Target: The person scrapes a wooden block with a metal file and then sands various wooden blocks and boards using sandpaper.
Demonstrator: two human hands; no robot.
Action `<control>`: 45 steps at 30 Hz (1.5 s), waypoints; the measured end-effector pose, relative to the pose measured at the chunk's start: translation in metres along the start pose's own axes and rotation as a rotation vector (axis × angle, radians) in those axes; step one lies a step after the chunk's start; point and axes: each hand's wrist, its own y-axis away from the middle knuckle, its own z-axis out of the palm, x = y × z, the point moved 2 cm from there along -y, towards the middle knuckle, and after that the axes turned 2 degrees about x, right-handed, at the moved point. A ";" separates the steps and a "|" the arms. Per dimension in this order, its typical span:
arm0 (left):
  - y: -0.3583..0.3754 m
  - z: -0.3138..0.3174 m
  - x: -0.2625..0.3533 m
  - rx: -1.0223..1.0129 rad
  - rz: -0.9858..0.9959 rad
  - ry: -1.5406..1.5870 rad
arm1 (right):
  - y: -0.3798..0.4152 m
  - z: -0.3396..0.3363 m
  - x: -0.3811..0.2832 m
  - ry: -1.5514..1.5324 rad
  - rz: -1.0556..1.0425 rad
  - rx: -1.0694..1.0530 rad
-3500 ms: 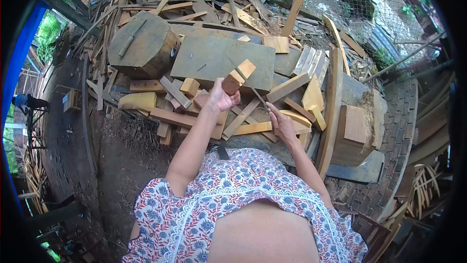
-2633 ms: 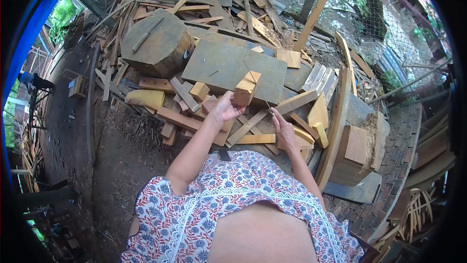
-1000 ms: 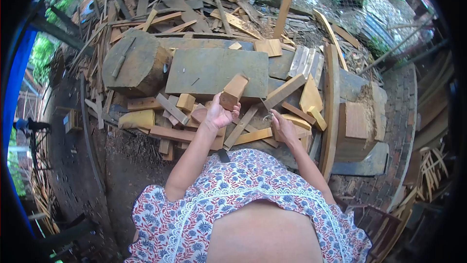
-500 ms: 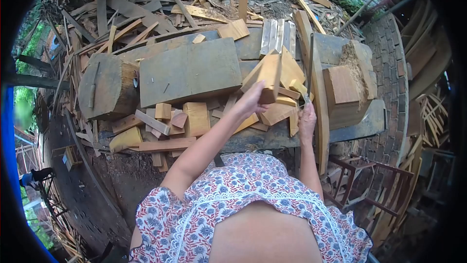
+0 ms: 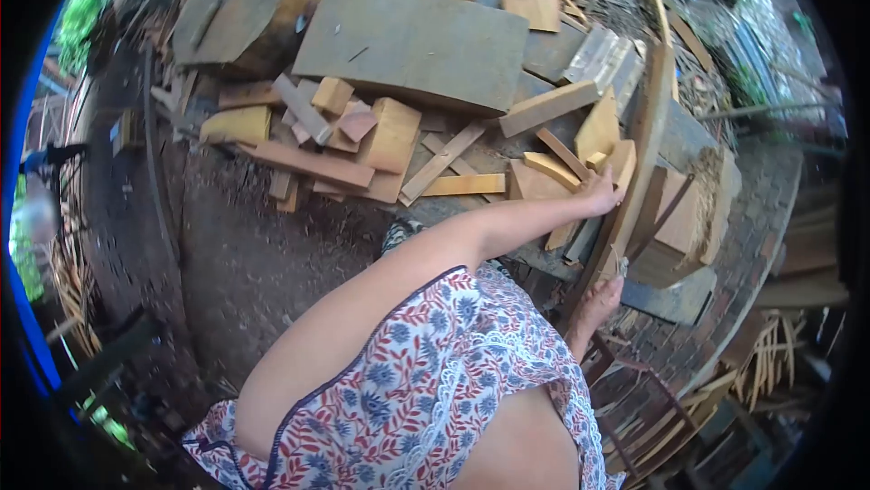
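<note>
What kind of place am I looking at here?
Probably an outdoor or open-sided woodworking yard: cut wood pieces lie heaped together, a heavy block stands behind them like a work surface, and greenery shows at the left edge.

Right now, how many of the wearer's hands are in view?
2: the left hand at a wooden block, the right hand nearer the body, holding a thin tool.

Having the long plank [image 5: 654,118] just right of the left hand [image 5: 600,195], loose offcuts [image 5: 390,136] to that hand's left, the big slab [image 5: 412,46] beyond those, the stump [image 5: 258,19] farther left; having the squared beam [image 5: 687,229] beyond and right of the right hand [image 5: 598,300].
</note>
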 end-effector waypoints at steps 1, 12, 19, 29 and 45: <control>0.002 -0.002 -0.003 0.031 0.045 -0.032 | -0.001 0.004 -0.008 0.043 -0.027 0.015; 0.111 -0.186 -0.167 0.443 -0.039 0.269 | -0.028 0.135 -0.048 0.210 -0.216 -0.513; 0.240 -0.274 -0.276 0.974 -0.220 0.420 | -0.005 0.208 -0.075 0.279 -0.391 -0.822; 0.241 -0.327 -0.277 1.226 -0.170 0.062 | 0.044 0.199 -0.103 0.097 -0.493 -0.758; 0.231 -0.393 -0.264 1.139 0.040 -0.649 | 0.084 0.208 -0.064 0.309 -0.252 -0.673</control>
